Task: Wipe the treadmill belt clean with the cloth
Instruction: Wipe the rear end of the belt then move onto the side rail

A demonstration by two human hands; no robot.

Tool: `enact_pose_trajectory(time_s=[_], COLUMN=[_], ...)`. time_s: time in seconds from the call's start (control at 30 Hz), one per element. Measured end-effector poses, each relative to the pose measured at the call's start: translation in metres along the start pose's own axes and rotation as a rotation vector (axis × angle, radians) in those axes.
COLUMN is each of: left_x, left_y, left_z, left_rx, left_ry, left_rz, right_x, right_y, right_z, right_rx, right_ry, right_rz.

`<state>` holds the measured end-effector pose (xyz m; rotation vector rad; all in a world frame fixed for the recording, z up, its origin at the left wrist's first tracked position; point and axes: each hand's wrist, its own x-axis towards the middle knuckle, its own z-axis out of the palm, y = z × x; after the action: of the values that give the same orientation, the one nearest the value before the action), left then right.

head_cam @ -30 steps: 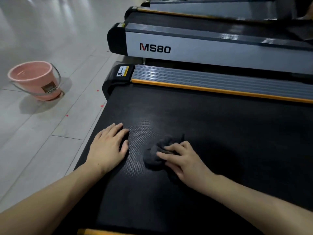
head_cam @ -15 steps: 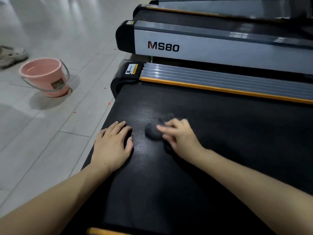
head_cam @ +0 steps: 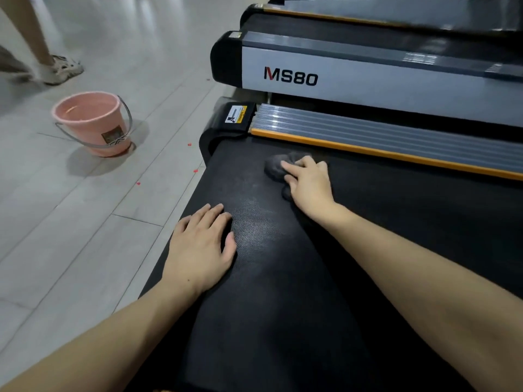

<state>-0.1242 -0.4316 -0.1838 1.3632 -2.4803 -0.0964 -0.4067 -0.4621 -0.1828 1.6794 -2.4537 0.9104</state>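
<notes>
Pressing down on a crumpled dark cloth (head_cam: pixel 278 166), the right hand (head_cam: pixel 310 185) reaches far forward across the black treadmill belt (head_cam: pixel 283 306), its arm stretched out from the lower right. The fingers lie fairly straight over the cloth, pushing it flat against the belt rather than clenching it; whether the thumb tucks under the fabric cannot be told. Most of the cloth bunches just ahead of and to the left of the fingertips, with a small fold showing at the thumb side of the palm. Directly beyond the hand, very near the cloth, runs the orange strip (head_cam: pixel 382 152) edging the ribbed grey side rail (head_cam: pixel 396 131), so little belt is left to cover in that direction. The belt's long axis runs crosswise to the reaching arm, stretching away to the right of the hand, and the wide dark surface there and back toward the body looks like the ground the next stroke must cover; a pull back toward the wearer or a sweep to the right seems the likely call. The left hand (head_cam: pixel 202 247) lies flat and relaxed on the belt, nearer the body and to the left of the working hand, holding nothing, apparently bracing the person's weight. Well to the left of both hands, on the pale tiled floor (head_cam: pixel 85 236), stands a pink bucket (head_cam: pixel 93 123).
</notes>
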Motion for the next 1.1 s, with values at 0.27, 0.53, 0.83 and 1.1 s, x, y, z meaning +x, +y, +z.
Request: enact_pose_trajectory(time_s=[0.27,0.53,0.83,1.1], left_x=[-0.002,0.000,0.002,-0.040], left_y=[0.002,0.000,0.000,0.009], left_z=[-0.002,0.000,-0.016,-0.089], left_rx=[0.014,0.023,0.027,0.094], left_ry=[0.010,0.033,-0.153,-0.388], left_rz=[-0.005,0.004,0.028,0.112], right_x=[-0.061,0.063,-0.137,-0.164], right_y=[-0.009,0.009,-0.029,-0.002], right_z=[-0.027,0.029,-0.046,-0.084], right_rx=[-0.013,-0.055,0.095,0.003], right_ry=[-0.119,0.000,-0.027,-0.190], right_rz=[-0.575,0.030,-0.387,-0.561])
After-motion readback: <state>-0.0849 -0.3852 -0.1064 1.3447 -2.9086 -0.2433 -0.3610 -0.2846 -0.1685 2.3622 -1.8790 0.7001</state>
